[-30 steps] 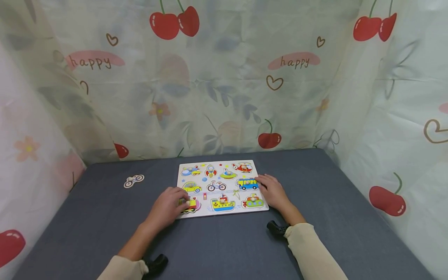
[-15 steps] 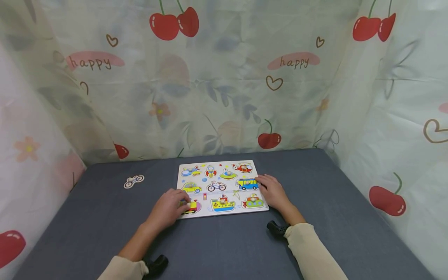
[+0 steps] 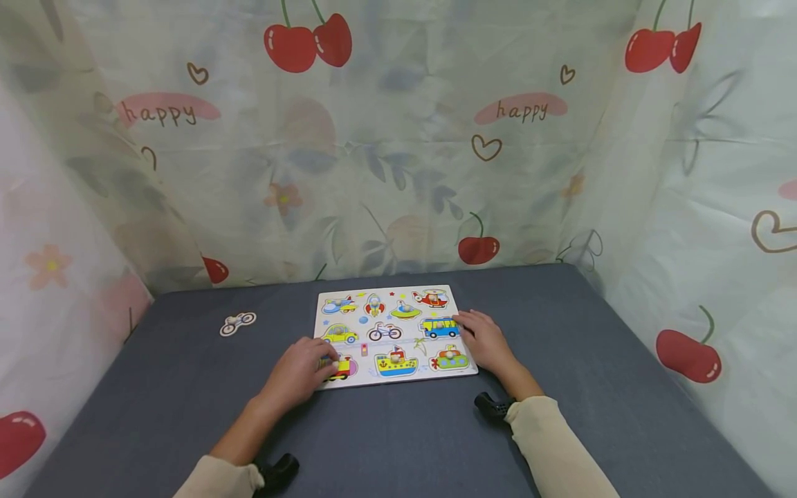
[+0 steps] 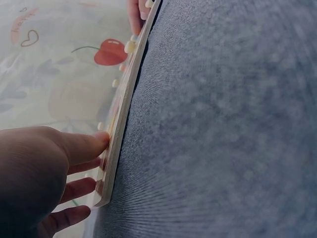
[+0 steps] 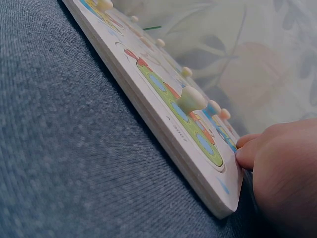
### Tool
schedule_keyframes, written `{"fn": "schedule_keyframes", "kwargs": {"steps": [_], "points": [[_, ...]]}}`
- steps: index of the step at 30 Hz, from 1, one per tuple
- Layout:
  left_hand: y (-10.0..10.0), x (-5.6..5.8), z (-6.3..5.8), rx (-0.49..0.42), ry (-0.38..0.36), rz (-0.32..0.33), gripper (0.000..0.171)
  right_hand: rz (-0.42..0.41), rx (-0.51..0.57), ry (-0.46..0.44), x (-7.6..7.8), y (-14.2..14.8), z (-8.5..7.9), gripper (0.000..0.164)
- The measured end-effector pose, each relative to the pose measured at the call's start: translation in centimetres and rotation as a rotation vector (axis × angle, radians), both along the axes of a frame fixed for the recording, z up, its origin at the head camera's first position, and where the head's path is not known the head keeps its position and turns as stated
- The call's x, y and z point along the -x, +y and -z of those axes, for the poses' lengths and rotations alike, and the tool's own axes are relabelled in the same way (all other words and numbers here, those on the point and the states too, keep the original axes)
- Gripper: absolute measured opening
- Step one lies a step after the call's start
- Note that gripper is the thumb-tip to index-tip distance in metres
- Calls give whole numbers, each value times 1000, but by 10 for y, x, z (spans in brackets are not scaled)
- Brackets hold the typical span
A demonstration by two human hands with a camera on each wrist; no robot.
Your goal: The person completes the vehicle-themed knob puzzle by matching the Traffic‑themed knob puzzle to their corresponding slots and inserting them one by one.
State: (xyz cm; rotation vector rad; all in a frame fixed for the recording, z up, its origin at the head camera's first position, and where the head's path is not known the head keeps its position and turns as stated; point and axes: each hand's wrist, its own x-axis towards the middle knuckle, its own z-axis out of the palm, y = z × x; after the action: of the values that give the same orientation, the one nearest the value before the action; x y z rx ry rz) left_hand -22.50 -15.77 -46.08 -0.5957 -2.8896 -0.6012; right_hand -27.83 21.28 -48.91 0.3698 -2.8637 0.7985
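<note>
A wooden peg puzzle board point(image 3: 373, 379) with vehicle pictures lies on the grey table. My left hand point(image 3: 299, 370) is at its lower left corner, with thumb and fingertips pinched over the train piece point(image 3: 344, 369); the knob itself is hidden. In the left wrist view, the thumb point(image 4: 91, 146) touches the board's top near its front edge, the other fingers spread beyond it. My right hand point(image 3: 488, 342) rests its fingertips on the board's right edge, next to the bus piece point(image 3: 440, 327). In the right wrist view, the submarine piece point(image 5: 158, 89) sits close to that hand.
A loose bicycle-shaped piece point(image 3: 238, 324) lies on the table point(image 3: 398, 443) left of the board. The matching bicycle picture point(image 3: 385, 332) shows mid-board without a knob. Patterned curtains point(image 3: 386, 152) enclose the table's back and sides.
The train piece, slightly raised and tilted a second ago, now lies flatter in the board. My left hand has shifted down a touch; the right hand stays still.
</note>
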Motion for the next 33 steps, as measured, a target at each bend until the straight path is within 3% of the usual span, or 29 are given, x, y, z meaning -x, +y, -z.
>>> {"fn": "schedule_keyframes", "kwargs": {"steps": [12,18,22,27,33], "points": [[-10,9,-4,-77,-83,-43,25,5,-3,5,0,1,0,39],[-22,14,-8,-119,-29,-93,22,-4,-9,2,0,0,0,39],[-31,20,-9,-136,7,-164,20,4,-9,-9,-1,0,0,39],[-46,28,-6,-153,42,-264,16,0,-11,-3,-1,-1,0,39],[-68,34,-2,-190,136,-312,13,-2,-13,3,0,0,1,39]]}}
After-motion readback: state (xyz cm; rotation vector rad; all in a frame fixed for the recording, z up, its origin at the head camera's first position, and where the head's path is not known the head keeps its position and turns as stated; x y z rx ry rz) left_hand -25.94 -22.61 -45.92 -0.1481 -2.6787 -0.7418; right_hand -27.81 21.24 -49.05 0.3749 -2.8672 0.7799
